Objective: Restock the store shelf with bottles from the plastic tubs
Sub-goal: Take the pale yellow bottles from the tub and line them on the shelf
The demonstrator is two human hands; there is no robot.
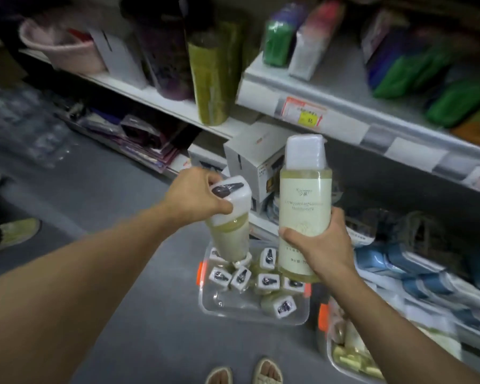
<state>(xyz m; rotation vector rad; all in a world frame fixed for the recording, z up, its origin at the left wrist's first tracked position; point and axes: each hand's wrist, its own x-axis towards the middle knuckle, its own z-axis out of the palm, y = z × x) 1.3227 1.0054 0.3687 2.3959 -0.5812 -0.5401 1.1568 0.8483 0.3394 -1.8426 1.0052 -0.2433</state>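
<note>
Left grip: your left hand (197,194) curls over the white cap of a bottle (229,220), thumb at the front and fingers over the top, pinching it by the cap.
Left bottle: it hangs tilted, base down, just above the clear tub (250,314).
Right grip: your right hand (316,245) wraps around the lower body of a second bottle (305,200), thumb across the label.
Right bottle: it stands upright in front of the shelf edge (344,112), white cap on top, pale yellow-green liquid inside.
Tub: it sits on the floor (122,189) below both hands, with more capped bottles standing or lying inside.
Second tub: this orange-latched tub (344,356) lies to the right on the floor, its contents blurred.
Shelf: white boxes (257,162) sit behind the bottles.
Feet: your sandals (244,374) show at the bottom edge.
</note>
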